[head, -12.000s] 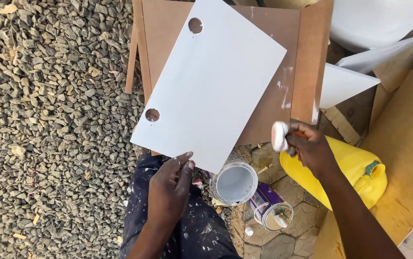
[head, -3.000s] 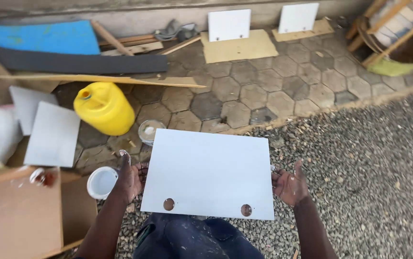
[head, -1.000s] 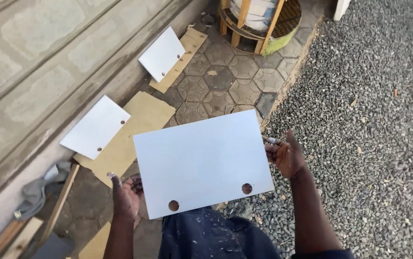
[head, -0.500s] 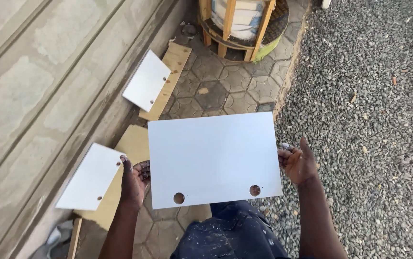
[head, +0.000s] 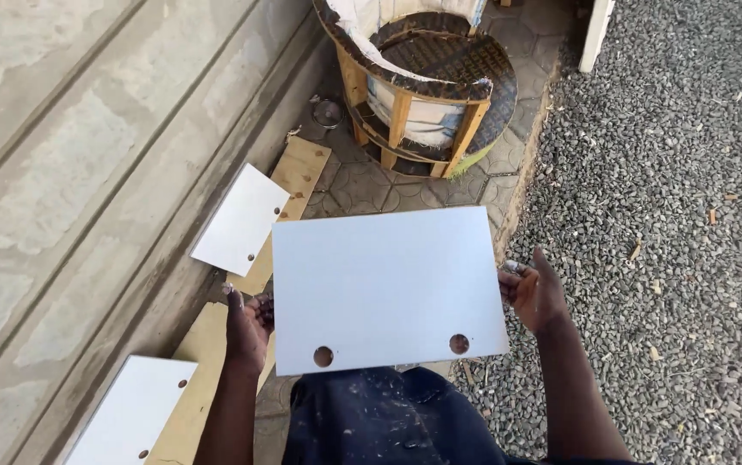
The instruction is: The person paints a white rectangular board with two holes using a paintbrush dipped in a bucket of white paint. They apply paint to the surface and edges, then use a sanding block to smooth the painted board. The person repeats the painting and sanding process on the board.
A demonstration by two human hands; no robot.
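Observation:
I carry a white rectangular panel (head: 384,284) flat in front of my body, with two round holes along its near edge. My left hand (head: 248,327) grips the panel's left edge. My right hand (head: 533,293) presses against its right edge, fingers spread along it. Below the panel show my dark, paint-spattered trousers (head: 388,422). Ahead and to the left, a second white panel (head: 240,219) leans against the wall on a plywood sheet (head: 298,185). A third white panel (head: 134,412) leans at the lower left.
A grey concrete wall (head: 69,172) runs along the left. A wooden cable spool (head: 418,73) wrapped in white sheet stands ahead on hexagonal pavers. Gravel (head: 672,215) covers the ground to the right. A white board edge (head: 596,34) stands at the top right.
I have walked forward along the wall with the panel held in both hands. The leaning panels and the spool have come closer. Earlier the panel lay on a wooden board.

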